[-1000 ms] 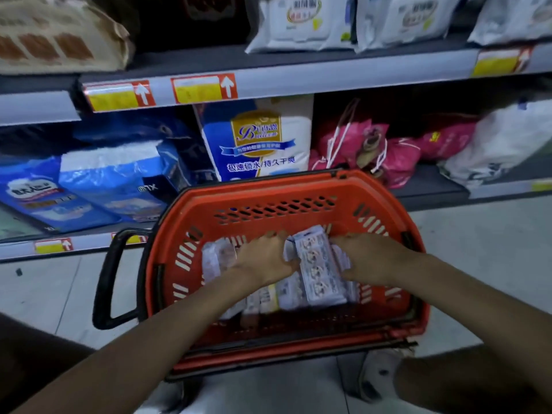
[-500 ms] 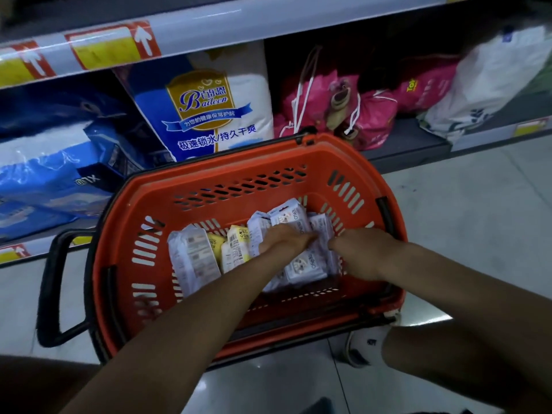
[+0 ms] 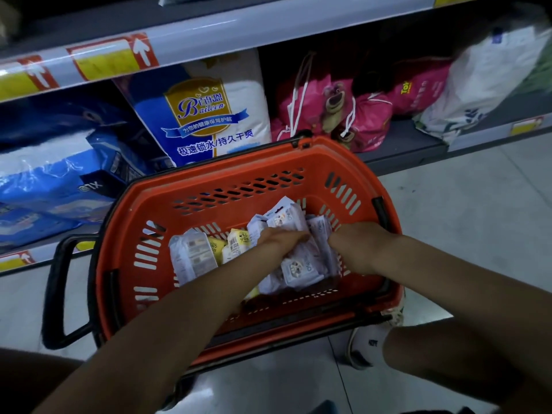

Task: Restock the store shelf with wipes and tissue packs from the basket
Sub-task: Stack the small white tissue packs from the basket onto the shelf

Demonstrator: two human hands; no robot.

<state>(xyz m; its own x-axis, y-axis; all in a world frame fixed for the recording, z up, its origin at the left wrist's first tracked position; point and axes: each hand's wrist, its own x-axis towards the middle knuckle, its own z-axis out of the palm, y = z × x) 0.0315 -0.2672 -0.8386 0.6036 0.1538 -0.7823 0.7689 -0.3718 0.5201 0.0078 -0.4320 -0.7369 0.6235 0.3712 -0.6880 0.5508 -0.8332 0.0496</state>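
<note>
Inside the orange slotted plastic basket [image 3: 209, 189], the left hand [image 3: 279, 242] curls over a bundle of white soft tissue packs [image 3: 300, 268] — the right hand [image 3: 357, 245] buries its fingers behind them, so I cannot tell its grip.

One orange basket [image 3: 316, 159], two hands [image 3: 280, 237] [image 3: 355, 243], several packs [image 3: 298, 267]

Blue-white pack [image 3: 206, 115] behind basket [image 3: 209, 182]: "Baileen", "极速锁水/持久干爽". Pink bag [image 3: 418, 91] behind-right of basket: "Toy". Shelf tag [image 3: 113, 56] above basket: white up arrow.
</note>
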